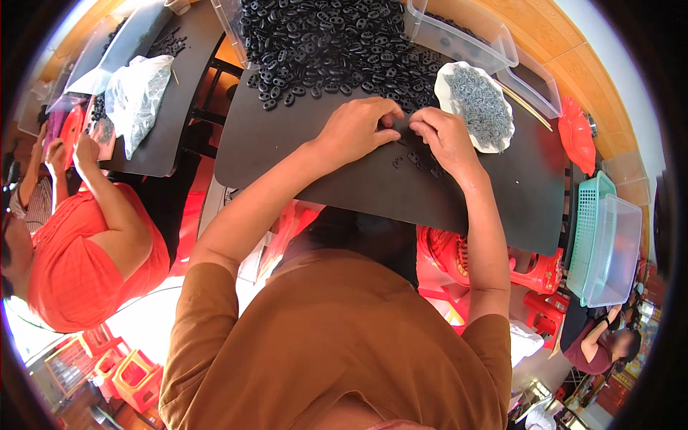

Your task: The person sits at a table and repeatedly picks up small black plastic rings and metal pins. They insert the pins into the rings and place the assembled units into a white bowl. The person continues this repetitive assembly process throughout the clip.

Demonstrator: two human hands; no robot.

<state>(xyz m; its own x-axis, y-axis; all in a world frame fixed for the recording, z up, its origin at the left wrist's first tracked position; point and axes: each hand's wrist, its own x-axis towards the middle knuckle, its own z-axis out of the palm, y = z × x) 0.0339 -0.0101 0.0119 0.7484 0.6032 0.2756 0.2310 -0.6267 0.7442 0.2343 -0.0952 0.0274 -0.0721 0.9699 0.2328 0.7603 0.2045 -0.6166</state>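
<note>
My left hand (361, 127) is curled at the table's middle, thumb and forefinger drawn close together. Facing it, my right hand (446, 137) pinches with thumb against fingers. Whatever either hand holds is too small or hidden to make out. Just beyond the fingertips spreads a big heap of black oval pieces with holes (322, 43). A few loose black pieces (416, 161) lie beneath my right hand. To the right of that hand stands a white scalloped dish (446, 80) filled with small grey, thin pieces (479, 107).
The dark table (265, 147) has a rounded front edge. Clear plastic bins (466, 39) stand at the back right, near thin sticks (527, 107) and a red dish (575, 135). Green and clear baskets (591, 229) are at far right. Leftward, a person in red (93, 258) works at another table.
</note>
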